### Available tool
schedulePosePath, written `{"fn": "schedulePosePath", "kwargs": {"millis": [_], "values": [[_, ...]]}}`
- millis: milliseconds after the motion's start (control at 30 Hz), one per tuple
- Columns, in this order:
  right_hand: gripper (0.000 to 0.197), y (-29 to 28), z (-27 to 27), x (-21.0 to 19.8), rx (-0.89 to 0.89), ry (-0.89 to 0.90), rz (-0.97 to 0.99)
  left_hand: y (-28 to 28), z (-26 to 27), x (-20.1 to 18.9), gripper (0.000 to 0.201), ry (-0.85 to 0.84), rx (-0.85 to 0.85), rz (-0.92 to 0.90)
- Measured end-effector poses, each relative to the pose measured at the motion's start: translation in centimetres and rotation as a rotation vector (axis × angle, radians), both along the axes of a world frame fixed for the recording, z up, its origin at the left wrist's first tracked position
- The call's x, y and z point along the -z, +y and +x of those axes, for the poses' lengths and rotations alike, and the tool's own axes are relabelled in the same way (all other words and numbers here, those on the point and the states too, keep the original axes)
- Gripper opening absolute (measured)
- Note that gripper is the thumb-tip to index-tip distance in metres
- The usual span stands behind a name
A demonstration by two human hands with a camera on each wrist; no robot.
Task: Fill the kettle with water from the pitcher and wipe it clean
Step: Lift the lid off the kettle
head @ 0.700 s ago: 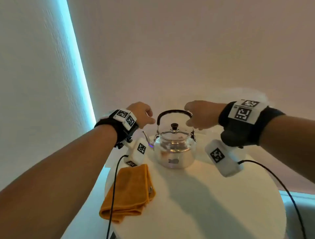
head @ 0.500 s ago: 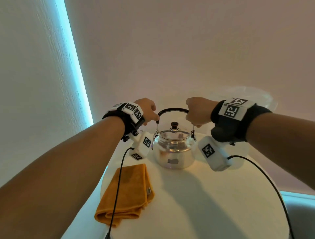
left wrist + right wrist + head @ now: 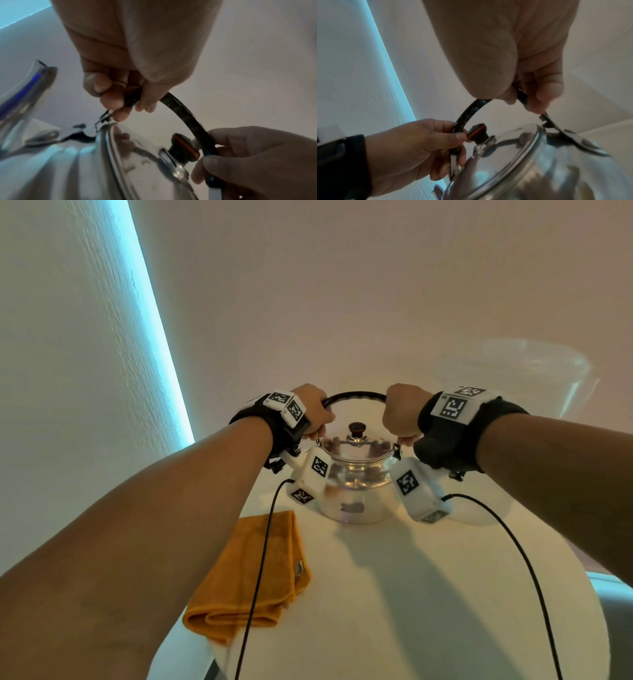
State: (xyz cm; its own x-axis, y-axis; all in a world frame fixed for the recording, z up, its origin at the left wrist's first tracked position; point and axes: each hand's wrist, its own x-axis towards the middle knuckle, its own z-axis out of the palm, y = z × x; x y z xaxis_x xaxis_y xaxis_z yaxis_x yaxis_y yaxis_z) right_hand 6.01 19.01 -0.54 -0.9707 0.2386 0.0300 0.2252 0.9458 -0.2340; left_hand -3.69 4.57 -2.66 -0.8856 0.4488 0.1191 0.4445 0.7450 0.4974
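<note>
Both hands have closed in — left hand (image 3: 317,414) and right hand (image 3: 399,414) each curl around the shiny steel kettle's (image 3: 354,491) black arched handle (image 3: 356,397) ends — rigid, slick, probably light.

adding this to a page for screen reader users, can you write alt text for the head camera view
Both hands grip the black arched handle of a shiny steel kettle, the left hand at its left end and the right hand at its right end. The lidded kettle stands on a round white table, with a folded orange cloth lying to its left.
</note>
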Motion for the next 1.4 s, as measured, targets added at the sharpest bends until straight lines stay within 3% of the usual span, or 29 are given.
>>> {"fn": "schedulePosePath", "kwargs": {"millis": [133,300,533,1033,1400], "values": [[0.013,0.0,-0.3,0.3,-0.008,0.120,-0.024,-0.4,0.4,0.1,0.017,-0.020,-0.012,0.069],[0.023,0.2,0.7,-1.0,-0.070,0.234,-0.061,-1.3,2.1,-1.3,0.016,0.000,-0.033,0.152],[0.020,0.7,3.7,-1.1,-0.097,0.187,-0.245,-2.4,5.7,-2.2,0.014,-0.043,0.009,0.131],[0.022,4.0,12.9,0.7,-0.241,0.152,-0.328,-0.7,16.1,-0.2,0.016,-0.117,-0.052,0.158],[0.017,3.2,13.6,1.9,-0.224,0.131,-0.525,-1.9,16.9,-0.1,0.015,-0.133,-0.044,0.101]]}}
